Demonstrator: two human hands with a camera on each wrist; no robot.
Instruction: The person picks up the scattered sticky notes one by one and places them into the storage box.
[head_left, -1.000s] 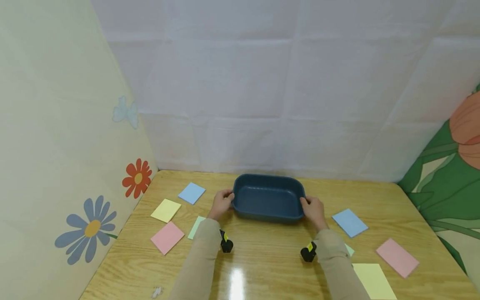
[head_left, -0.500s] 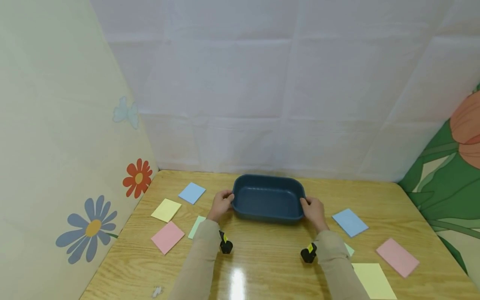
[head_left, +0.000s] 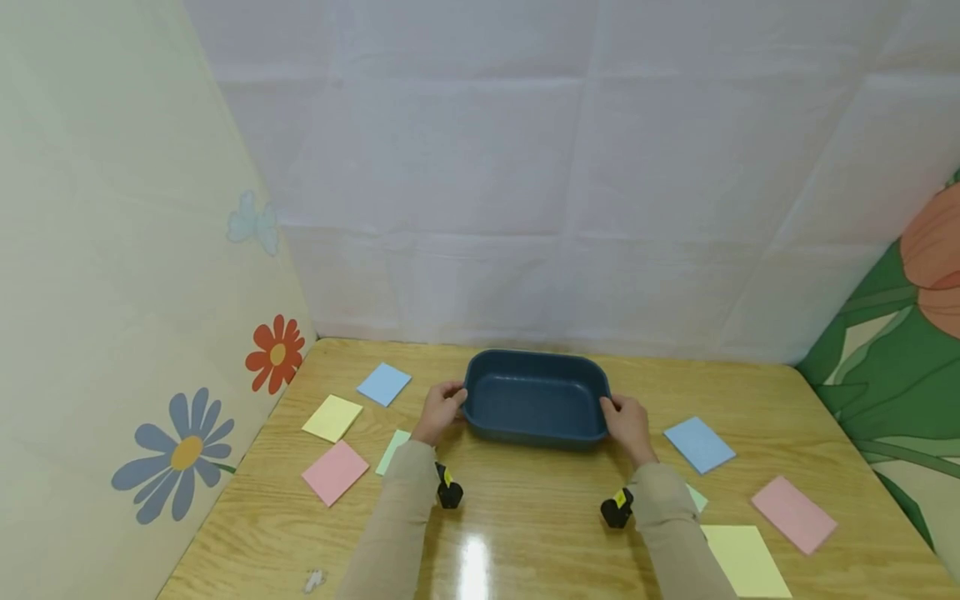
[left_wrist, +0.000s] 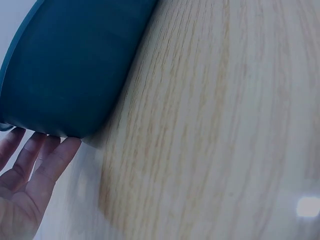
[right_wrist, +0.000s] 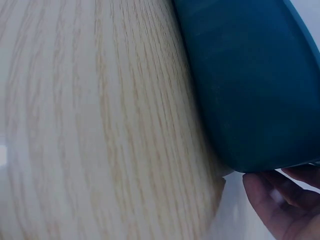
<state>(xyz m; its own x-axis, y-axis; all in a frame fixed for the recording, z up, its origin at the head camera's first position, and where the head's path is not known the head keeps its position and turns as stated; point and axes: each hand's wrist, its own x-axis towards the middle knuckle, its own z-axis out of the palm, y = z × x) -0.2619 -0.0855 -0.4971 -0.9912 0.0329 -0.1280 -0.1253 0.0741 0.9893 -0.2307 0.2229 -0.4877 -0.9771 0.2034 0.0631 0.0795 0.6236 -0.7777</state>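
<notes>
A dark blue rectangular baking dish (head_left: 536,400) with rounded corners sits near the back of the wooden table, and nothing lies inside it. My left hand (head_left: 441,412) grips its left end, thumb at the rim. In the left wrist view, that hand's fingers (left_wrist: 52,165) press against the outside of the dish wall (left_wrist: 70,65). At the opposite end my right hand (head_left: 628,423) holds the dish the same way. The right wrist view shows fingertips (right_wrist: 255,187) against the end and lower edge of the dish (right_wrist: 255,90).
Left of the dish lie blue (head_left: 384,384), yellow (head_left: 332,418), pink (head_left: 335,473) and green (head_left: 393,452) paper squares. Blue (head_left: 700,445), pink (head_left: 794,514), yellow (head_left: 746,560) and green (head_left: 697,498) ones lie right. A pale cloth wall (head_left: 480,208) rises behind the table.
Almost nothing differs. Both hands keep their hold on the dish, which stays in place; the view shifts very slightly.
</notes>
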